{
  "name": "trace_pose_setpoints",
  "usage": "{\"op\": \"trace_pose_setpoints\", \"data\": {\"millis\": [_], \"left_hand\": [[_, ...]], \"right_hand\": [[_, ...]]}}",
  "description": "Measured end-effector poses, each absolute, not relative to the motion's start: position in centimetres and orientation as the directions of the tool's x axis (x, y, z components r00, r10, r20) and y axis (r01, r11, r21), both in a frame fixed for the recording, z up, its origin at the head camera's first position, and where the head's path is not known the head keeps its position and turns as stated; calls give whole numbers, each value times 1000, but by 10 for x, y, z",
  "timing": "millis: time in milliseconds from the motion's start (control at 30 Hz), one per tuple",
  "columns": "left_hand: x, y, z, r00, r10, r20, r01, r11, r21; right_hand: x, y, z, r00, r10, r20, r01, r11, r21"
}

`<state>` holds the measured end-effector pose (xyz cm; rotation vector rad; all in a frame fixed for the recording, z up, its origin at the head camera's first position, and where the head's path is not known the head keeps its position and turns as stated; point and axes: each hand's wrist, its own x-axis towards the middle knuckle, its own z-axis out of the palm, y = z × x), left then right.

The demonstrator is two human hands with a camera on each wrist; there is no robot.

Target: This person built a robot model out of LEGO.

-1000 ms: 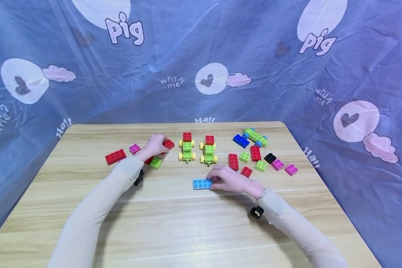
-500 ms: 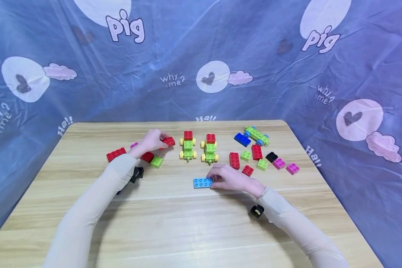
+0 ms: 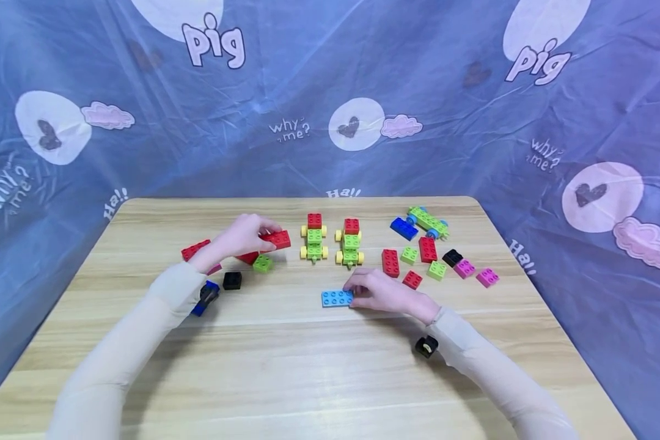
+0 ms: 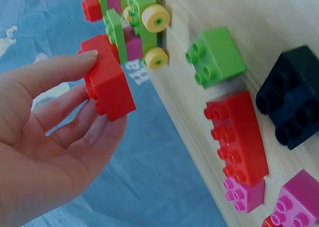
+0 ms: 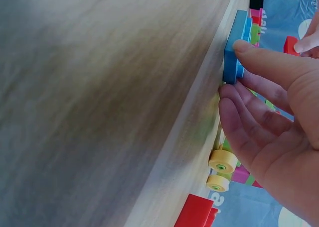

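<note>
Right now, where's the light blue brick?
In the head view's middle, the light blue brick is pinched by the right hand, nearer than the yellow-wheeled cars.

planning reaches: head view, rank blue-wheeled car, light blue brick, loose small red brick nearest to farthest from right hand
1. Light blue brick, pinched by right hand
2. Loose small red brick, just beyond hand
3. Blue-wheeled car, back right

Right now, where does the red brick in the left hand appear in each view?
Head: red brick in the left hand, just left of centre.
Left wrist: red brick left of centre, mostly upper half.
Right wrist: red brick small, near the right edge, upper half.
Shared landmark: yellow wheels, in all three.
</note>
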<state>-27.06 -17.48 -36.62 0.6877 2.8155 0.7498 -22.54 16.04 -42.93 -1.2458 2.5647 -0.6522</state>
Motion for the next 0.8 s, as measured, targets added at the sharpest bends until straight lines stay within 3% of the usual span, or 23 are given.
{"op": "trace_pose_setpoints", "data": {"millis": [367, 800], "left_hand": [[-241, -152, -378, -809, 588, 16, 507, 684, 524], [-229, -128, -397, -747, 664, 19, 582, 640, 501]], "right_hand": [[-226, 156, -431, -601, -799, 16, -712, 526, -465], [-227, 153, -429, -607, -795, 3, -700, 532, -476]]}}
